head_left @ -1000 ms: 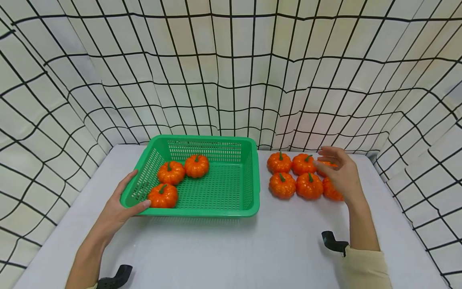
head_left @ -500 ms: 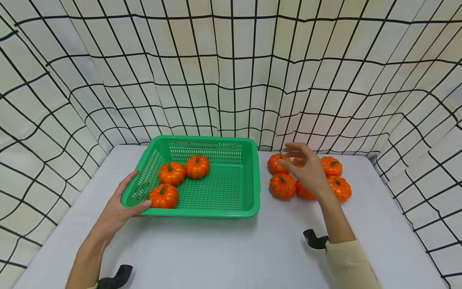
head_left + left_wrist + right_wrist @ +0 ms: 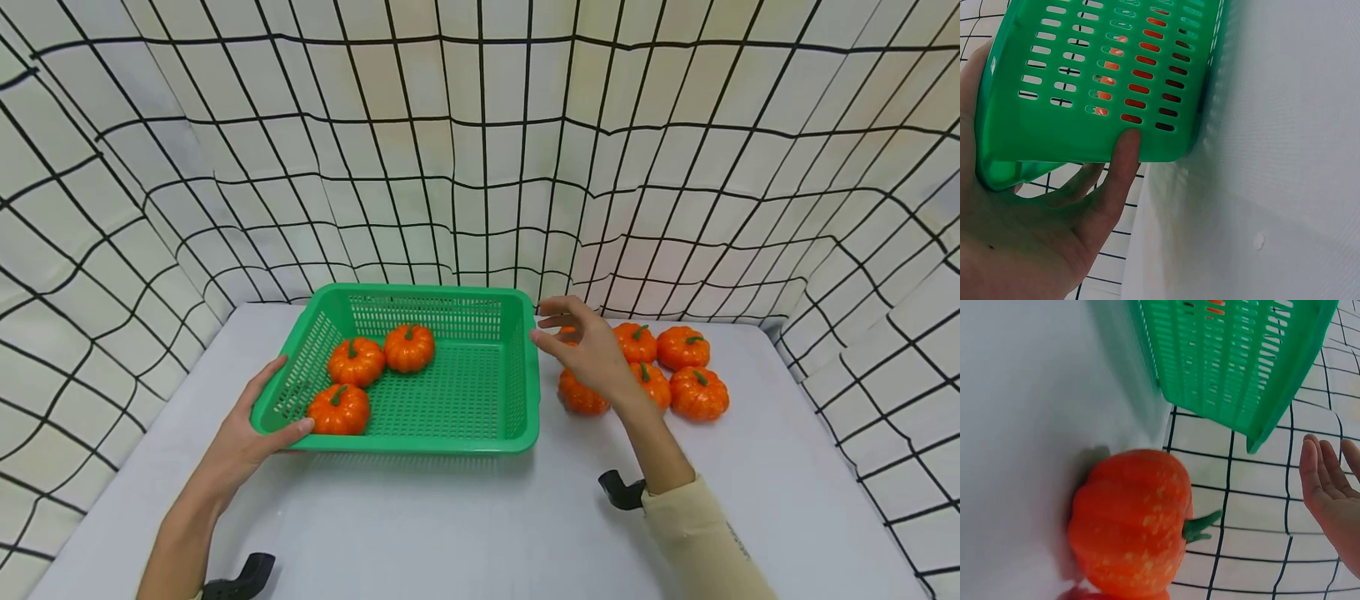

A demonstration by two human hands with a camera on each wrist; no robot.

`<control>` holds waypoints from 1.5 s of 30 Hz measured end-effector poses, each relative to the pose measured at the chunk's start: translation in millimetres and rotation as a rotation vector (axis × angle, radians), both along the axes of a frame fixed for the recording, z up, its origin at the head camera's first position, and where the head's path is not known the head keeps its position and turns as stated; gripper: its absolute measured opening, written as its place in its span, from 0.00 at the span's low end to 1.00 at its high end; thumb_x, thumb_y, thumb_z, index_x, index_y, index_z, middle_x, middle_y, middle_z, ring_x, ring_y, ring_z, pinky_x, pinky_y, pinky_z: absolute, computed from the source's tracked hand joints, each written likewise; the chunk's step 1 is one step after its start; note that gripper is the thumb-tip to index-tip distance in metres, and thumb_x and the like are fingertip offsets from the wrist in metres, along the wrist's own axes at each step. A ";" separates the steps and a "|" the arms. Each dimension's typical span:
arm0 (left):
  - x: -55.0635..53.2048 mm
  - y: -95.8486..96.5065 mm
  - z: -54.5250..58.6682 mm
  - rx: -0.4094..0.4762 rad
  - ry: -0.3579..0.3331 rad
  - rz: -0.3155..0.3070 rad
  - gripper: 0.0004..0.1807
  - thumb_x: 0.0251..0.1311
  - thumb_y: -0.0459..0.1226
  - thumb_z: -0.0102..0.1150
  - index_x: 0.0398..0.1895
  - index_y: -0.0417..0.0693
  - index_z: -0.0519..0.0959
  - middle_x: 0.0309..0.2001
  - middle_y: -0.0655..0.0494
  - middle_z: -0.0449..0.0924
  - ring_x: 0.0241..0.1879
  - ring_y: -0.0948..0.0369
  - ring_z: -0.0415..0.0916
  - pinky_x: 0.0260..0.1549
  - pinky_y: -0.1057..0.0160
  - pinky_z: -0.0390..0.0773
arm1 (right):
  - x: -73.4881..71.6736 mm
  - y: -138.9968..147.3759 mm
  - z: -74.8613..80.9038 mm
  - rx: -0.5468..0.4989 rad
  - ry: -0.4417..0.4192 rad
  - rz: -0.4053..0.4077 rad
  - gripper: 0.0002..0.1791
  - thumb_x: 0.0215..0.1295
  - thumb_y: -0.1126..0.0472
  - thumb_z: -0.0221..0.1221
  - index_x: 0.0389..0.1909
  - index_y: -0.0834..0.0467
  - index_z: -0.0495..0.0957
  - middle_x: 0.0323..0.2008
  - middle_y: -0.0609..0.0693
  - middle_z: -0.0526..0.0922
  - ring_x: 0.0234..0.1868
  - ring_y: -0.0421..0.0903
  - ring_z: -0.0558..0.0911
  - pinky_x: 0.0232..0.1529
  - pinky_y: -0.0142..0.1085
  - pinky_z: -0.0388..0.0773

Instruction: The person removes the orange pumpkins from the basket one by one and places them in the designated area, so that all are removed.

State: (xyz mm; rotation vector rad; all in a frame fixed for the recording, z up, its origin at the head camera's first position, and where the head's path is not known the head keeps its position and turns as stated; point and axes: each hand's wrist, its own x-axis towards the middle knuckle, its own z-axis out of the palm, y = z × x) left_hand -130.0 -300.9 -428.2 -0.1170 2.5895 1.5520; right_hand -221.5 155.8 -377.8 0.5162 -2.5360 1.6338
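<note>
A green plastic basket (image 3: 420, 444) with slotted walls stands on the white table. Inside its left part lie three orange toy pumpkins (image 3: 356, 363) with green stems. My left hand (image 3: 242, 437) grips the basket's left front corner, thumb over the rim; a finger presses the slotted wall (image 3: 1085, 137) in the left wrist view. Beside the basket's right rim hovers my right hand (image 3: 592, 354), holding nothing, its fingers loosely bent. It partly covers more orange pumpkins (image 3: 699, 394) in two rows on the table. A bumpy pumpkin (image 3: 1135, 525) looms below that hand in the right wrist view.
Netting with black cords (image 3: 480, 150) over white cloth rises behind the table (image 3: 420, 533) and along both sides. The basket's back rim sits close to the back netting. Black wrist mounts (image 3: 622, 490) stick out from both wrists.
My right hand has moved left across the pumpkin rows, from the far right ones to the basket's right rim, uncovering the right-hand pumpkins. The left hand, basket and pumpkins have stayed put.
</note>
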 end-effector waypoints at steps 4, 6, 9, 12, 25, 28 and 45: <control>0.7 -0.4 -1.3 0.005 -0.005 0.001 0.54 0.70 0.48 0.63 0.84 0.81 0.35 0.86 0.39 0.33 0.75 0.33 0.52 0.65 0.29 0.63 | -1.4 -14.7 1.4 0.005 0.003 0.036 0.26 0.70 0.56 0.68 0.66 0.57 0.74 0.62 0.59 0.80 0.62 0.58 0.82 0.63 0.50 0.80; 0.7 -0.5 -1.8 0.006 -0.007 0.001 0.54 0.70 0.48 0.64 0.84 0.81 0.35 0.86 0.40 0.33 0.75 0.33 0.52 0.65 0.29 0.63 | -2.8 -21.2 2.0 0.022 0.002 0.051 0.27 0.69 0.56 0.68 0.65 0.57 0.74 0.62 0.58 0.80 0.62 0.58 0.82 0.62 0.49 0.81; 0.2 -0.4 -2.1 0.007 -0.006 0.000 0.53 0.70 0.48 0.63 0.84 0.81 0.35 0.86 0.40 0.34 0.75 0.34 0.52 0.65 0.30 0.63 | -5.3 -30.0 3.7 0.043 -0.013 0.076 0.27 0.69 0.55 0.69 0.65 0.57 0.74 0.63 0.56 0.80 0.63 0.58 0.82 0.62 0.49 0.81; -0.2 -0.2 -1.8 0.003 -0.004 0.000 0.53 0.70 0.48 0.63 0.84 0.81 0.35 0.86 0.39 0.34 0.74 0.34 0.53 0.64 0.31 0.64 | -6.4 -37.6 7.7 0.074 -0.027 0.098 0.27 0.68 0.55 0.69 0.65 0.56 0.74 0.64 0.55 0.80 0.63 0.56 0.83 0.62 0.49 0.82; -0.4 1.8 -1.2 -0.015 0.001 0.001 0.53 0.69 0.48 0.64 0.84 0.80 0.35 0.85 0.39 0.37 0.74 0.35 0.55 0.63 0.37 0.68 | -16.0 -55.1 41.6 0.272 -0.017 0.208 0.30 0.69 0.52 0.69 0.67 0.57 0.74 0.65 0.53 0.80 0.66 0.53 0.80 0.63 0.46 0.81; -0.4 1.2 -1.4 -0.014 0.001 0.001 0.53 0.70 0.48 0.64 0.84 0.80 0.35 0.85 0.39 0.37 0.74 0.35 0.55 0.63 0.38 0.68 | -20.4 -60.1 50.3 0.307 -0.018 0.243 0.31 0.68 0.52 0.70 0.68 0.56 0.74 0.66 0.51 0.79 0.66 0.52 0.79 0.64 0.44 0.81; 1.4 0.6 0.0 -0.017 0.009 0.009 0.54 0.69 0.48 0.64 0.84 0.79 0.35 0.85 0.38 0.37 0.74 0.35 0.56 0.63 0.39 0.68 | -49.1 -90.4 77.8 0.360 -0.022 0.367 0.33 0.65 0.51 0.71 0.69 0.54 0.73 0.68 0.49 0.77 0.68 0.50 0.77 0.63 0.41 0.80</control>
